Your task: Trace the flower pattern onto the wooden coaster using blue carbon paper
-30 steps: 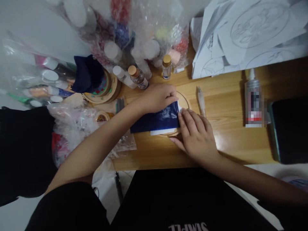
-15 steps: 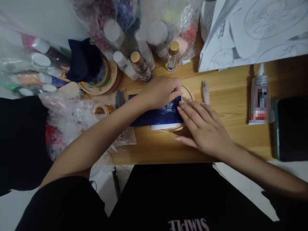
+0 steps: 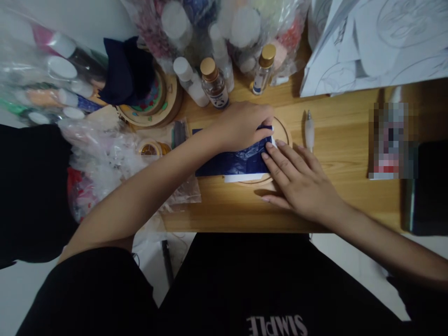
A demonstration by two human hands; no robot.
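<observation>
From the head view, the left hand [image 3: 248, 123] pinches the blue sheet [image 3: 241, 163], which lies over white paper [image 3: 245, 178] on a round board [image 3: 282, 133]. The right hand [image 3: 304, 189], fingers straight, touches the sheet's edge; gentle pressing should keep it flat.

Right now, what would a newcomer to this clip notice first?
Probably the dark blue sheet over white paper at centre, with the left hand at its far right corner and the right hand spread at its right edge. Next come line drawings at upper right and two gold-capped bottles beyond the hands.
</observation>
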